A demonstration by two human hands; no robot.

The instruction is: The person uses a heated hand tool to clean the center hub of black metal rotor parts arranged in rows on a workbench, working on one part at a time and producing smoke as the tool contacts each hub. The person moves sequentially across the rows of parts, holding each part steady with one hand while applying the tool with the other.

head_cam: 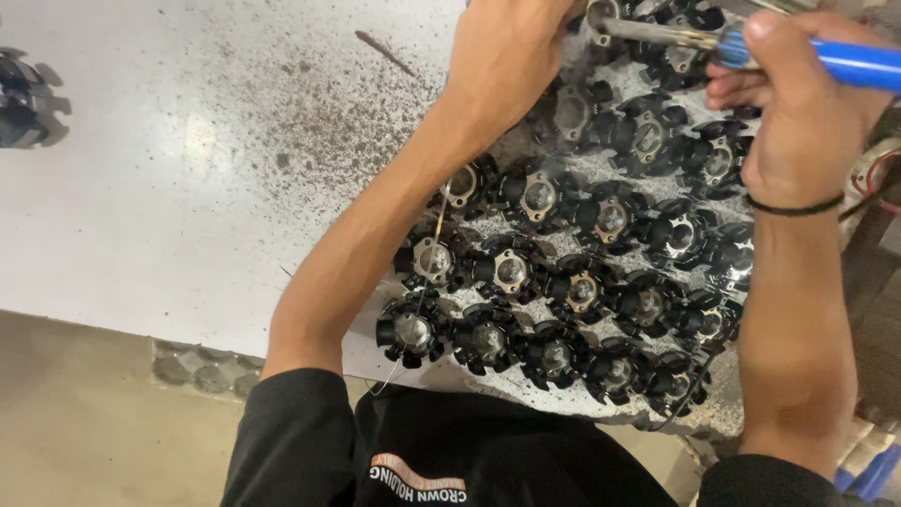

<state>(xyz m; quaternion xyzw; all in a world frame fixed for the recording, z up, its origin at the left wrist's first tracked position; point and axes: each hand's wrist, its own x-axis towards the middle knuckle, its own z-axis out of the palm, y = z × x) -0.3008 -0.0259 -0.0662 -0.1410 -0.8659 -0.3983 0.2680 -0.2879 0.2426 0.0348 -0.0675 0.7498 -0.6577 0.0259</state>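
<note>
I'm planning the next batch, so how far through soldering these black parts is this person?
Hard to call any finished: the black parts lie in rows on the table, and none shows a clear sign of being done. In hand: the right hand holds a blue-handled iron to a part at the far row, steadied by the left hand. Left: cannot tell.

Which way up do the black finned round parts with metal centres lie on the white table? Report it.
Flat, metal centres up. The black finned round parts sit in rows on the speckled white table, each metal disc facing the camera; none visibly tipped.
</note>
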